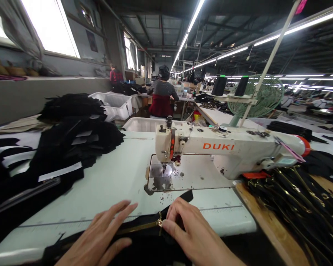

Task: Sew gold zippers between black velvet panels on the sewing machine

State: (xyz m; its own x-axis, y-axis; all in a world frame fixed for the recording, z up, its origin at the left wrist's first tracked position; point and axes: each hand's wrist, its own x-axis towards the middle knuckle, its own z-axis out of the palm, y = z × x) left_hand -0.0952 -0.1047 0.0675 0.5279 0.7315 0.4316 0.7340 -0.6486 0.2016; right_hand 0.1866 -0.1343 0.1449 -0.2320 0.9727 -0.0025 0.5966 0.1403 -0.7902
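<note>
A black zipper with gold teeth point(138, 227) lies across the front edge of the pale green sewing table, over dark cloth. My right hand point(187, 229) has thumb and fingers pinched on the zipper at its gold slider point(159, 222). Beyond the fingertips a black tape end point(187, 195) sticks out toward the machine. My left hand point(105, 231) is over the zipper's left part, fingers stretched and apart, gripping nothing. Just ahead stands the white sewing machine point(211, 147), its needle and presser foot point(164, 168) above a metal plate.
Black cut pieces point(80, 133) are piled at the left. Several gold-toothed zippers point(299, 199) lie on a wooden board at the right. Behind the machine are white bins point(111, 105), a green fan point(256, 96) and thread cones point(219, 85). A co-worker point(163, 92) sits ahead, back turned.
</note>
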